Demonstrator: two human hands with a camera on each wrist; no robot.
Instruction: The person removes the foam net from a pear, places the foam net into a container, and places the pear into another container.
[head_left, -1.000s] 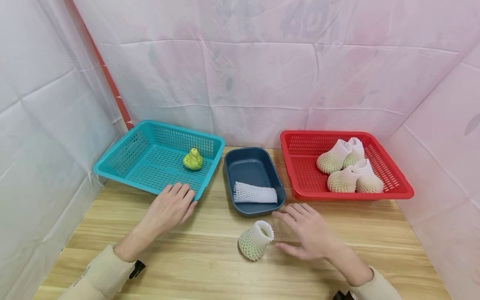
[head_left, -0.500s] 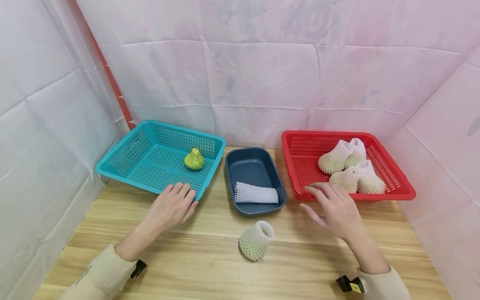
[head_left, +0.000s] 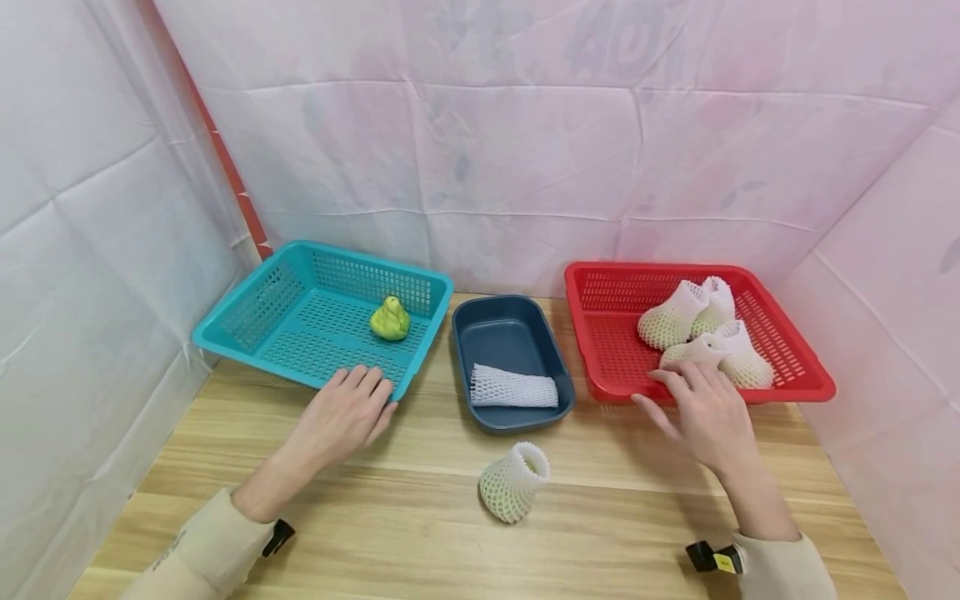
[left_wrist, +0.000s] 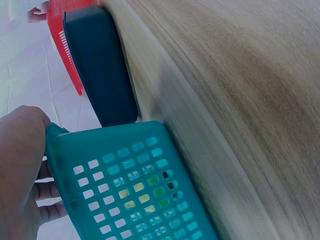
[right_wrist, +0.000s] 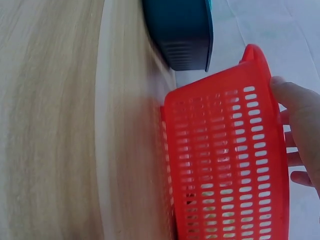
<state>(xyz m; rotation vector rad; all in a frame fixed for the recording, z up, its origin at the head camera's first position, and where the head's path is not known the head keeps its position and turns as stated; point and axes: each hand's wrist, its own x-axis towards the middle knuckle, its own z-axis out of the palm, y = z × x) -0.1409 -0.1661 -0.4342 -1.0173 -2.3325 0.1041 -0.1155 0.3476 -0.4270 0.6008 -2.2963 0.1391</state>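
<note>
My left hand [head_left: 347, 410] grips the near rim of the teal basket [head_left: 225, 337], fingers over the edge and thumb outside. Inside that basket sits one bare yellow-green fruit [head_left: 390, 319], knobbly and pear-shaped. At the red basket [head_left: 611, 367], my right hand [head_left: 708, 417] hangs over the near rim, fingers loosely bent and thumb apart, holding nothing. Several fruits in white foam nets [head_left: 670, 317] lie in the red basket, one partly hidden behind the right hand. A net-wrapped fruit [head_left: 510, 483] stands on the table between my hands, its open net end tilted up.
Between the baskets stands a dark blue tray [head_left: 498, 333] with white foam netting [head_left: 513, 388] lying in it. White patterned cloth [head_left: 517, 150] hangs behind and at both sides of the wooden table [head_left: 420, 533].
My right hand has moved from beside the wrapped fruit, rightward and away from me, to the red basket's near rim. The left hand stays at the teal basket.
</note>
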